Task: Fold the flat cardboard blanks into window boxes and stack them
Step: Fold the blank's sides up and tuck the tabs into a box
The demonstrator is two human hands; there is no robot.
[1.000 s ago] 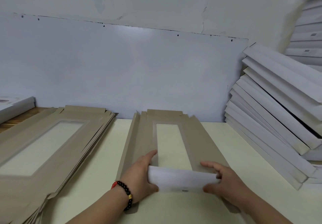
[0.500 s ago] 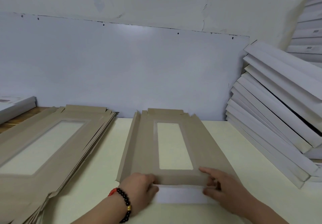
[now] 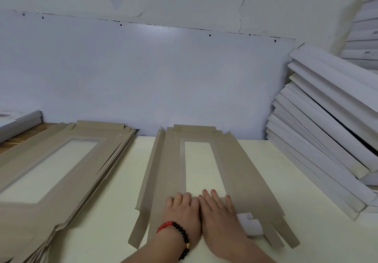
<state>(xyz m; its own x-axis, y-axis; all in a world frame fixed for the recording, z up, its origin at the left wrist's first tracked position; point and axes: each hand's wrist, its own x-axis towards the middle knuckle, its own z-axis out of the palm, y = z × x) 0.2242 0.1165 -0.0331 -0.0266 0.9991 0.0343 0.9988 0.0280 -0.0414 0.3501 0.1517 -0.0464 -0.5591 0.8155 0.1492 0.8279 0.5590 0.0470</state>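
A flat brown cardboard blank [image 3: 241, 172] with a long window lies on the cream table [image 3: 126, 183] in front of me. Its left side strip stands slightly raised. My left hand [image 3: 182, 215], wearing a red and black bead bracelet, and my right hand [image 3: 219, 219] lie side by side, palms down, pressing the blank's near end flap flat. A bit of the flap's white face shows to the right of my right hand. Neither hand grips anything.
A pile of flat brown blanks [image 3: 61, 172] lies at the left. Folded white boxes [image 3: 327, 140] are stacked slanting at the right, with more behind them at the top right. A white box [image 3: 18, 121] sits far left. A pale wall panel closes the back.
The near white flap, held up by both hands a second ago, has been folded down onto the blank. Both hands have come together at the middle and now press flat.
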